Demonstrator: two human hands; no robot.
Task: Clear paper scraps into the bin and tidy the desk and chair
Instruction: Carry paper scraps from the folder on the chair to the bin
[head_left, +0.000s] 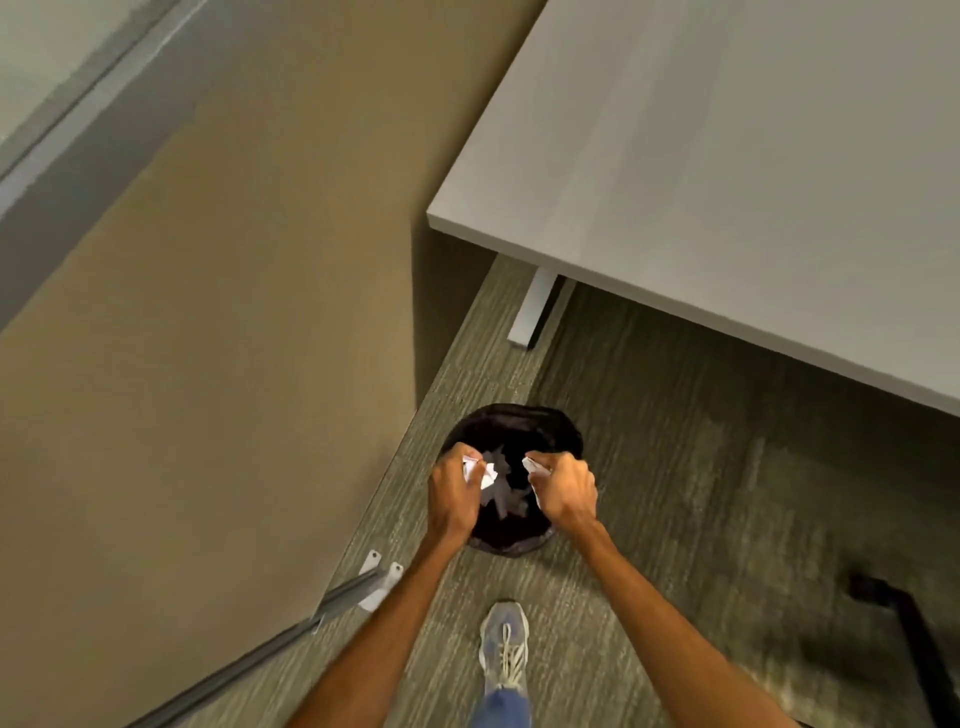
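A round bin (540, 423) lined with a black bag stands on the carpet near the desk's corner. Several white paper scraps (503, 493) lie inside it. Both my hands hover over its opening. My left hand (452, 493) is closed on a crumpled white paper scrap (480, 470). My right hand (563, 491) is closed on another white scrap (535, 465), which sticks out past the fingers. The grey desk (727, 171) fills the upper right, and no scraps show on the part of its top that is visible.
A beige wall (208, 312) runs along the left, with a metal rail and bracket (374, 582) at its base. A white desk leg (535, 309) stands behind the bin. A black chair base (904, 623) shows at the lower right. My shoe (504, 644) is below the bin.
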